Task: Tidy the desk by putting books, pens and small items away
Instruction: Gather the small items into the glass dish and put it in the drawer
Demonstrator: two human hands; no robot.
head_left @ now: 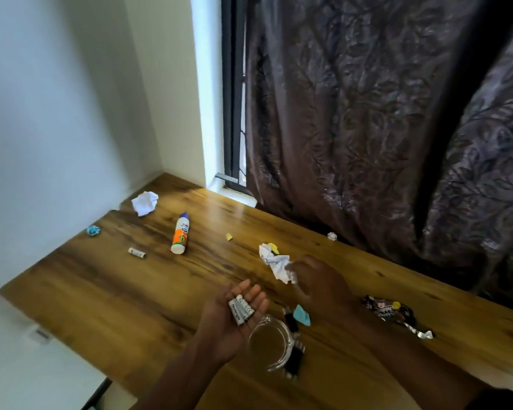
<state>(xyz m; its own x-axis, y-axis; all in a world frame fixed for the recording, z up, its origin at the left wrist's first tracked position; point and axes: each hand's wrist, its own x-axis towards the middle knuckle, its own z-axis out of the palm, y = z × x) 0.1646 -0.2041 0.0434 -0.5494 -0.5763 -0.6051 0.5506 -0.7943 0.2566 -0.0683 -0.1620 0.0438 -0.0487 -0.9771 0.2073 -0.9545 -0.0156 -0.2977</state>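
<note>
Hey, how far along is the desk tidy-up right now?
Early stage. Nothing visibly put away yet. In hand: the left hand carries batteries on its open palm; the right hand reaches a crumpled paper. Left on the desk: a glue bottle, a stray battery, another paper ball, a blue scrap, a dark wrapper, and a clear jar.

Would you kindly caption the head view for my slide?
Left hand cradles batteries above a glass jar while right hand touches crumpled paper.
</note>
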